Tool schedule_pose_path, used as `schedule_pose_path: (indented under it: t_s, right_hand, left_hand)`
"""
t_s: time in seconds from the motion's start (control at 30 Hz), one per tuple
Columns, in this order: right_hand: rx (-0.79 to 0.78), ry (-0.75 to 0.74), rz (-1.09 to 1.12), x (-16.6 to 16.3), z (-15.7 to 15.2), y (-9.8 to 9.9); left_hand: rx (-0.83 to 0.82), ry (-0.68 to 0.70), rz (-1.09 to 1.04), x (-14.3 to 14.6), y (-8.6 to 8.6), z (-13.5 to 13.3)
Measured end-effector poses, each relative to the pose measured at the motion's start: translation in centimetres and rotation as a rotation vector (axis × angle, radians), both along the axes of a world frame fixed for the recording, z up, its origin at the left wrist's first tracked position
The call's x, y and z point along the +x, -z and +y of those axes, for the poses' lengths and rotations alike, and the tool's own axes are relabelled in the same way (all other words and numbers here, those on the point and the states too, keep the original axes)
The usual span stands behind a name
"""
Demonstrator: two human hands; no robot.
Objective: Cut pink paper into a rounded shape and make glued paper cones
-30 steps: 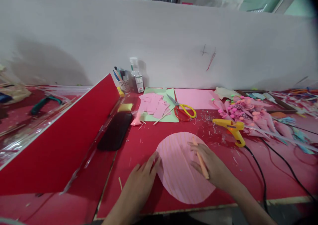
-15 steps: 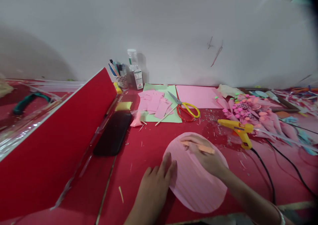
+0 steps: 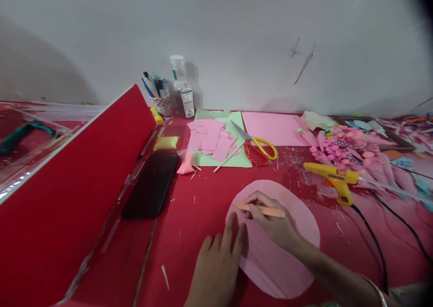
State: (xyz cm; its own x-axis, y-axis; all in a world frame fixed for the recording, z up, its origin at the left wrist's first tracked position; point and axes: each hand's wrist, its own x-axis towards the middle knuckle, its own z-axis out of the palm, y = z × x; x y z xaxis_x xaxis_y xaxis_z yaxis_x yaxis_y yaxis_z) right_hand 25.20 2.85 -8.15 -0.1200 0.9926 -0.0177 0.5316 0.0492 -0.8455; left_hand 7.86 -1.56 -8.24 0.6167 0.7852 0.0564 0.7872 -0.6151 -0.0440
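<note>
Pink paper oval flat on bench. My right hand grip closed round orange stick, now swung crosswise, tip leftward; my left hand flat, empty, slid onto oval's edge.

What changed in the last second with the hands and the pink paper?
The right hand turned its thin orange stick from pointing away across the round pink paper disc to lying crosswise, tip to the left, grip kept. The left hand stayed flat on the disc's left edge. The yellow glue gun and yellow-handled scissors did not move.
</note>
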Motion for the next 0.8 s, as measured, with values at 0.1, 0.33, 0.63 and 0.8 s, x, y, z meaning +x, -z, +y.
schedule_pose_path:
  t_s: [0.1,0.33,0.63,0.8]
  right_hand:
    - [-0.033,-0.008,0.004,-0.4,0.0,-0.8]
    - [-0.01,-0.099,0.073,-0.9,-0.3,-2.1]
    - [0.063,-0.007,-0.008,-0.5,-0.4,-1.4]
    - [0.068,0.022,-0.001,0.0,-0.1,-2.1]
  left_hand:
    - [-0.012,-0.004,0.014,0.1,-0.1,0.0]
    - [-0.021,-0.026,0.024,0.0,-0.2,0.1]
    - [0.012,-0.03,0.029,0.1,-0.2,0.2]
    - [-0.013,-0.033,0.051,0.1,-0.4,0.2]
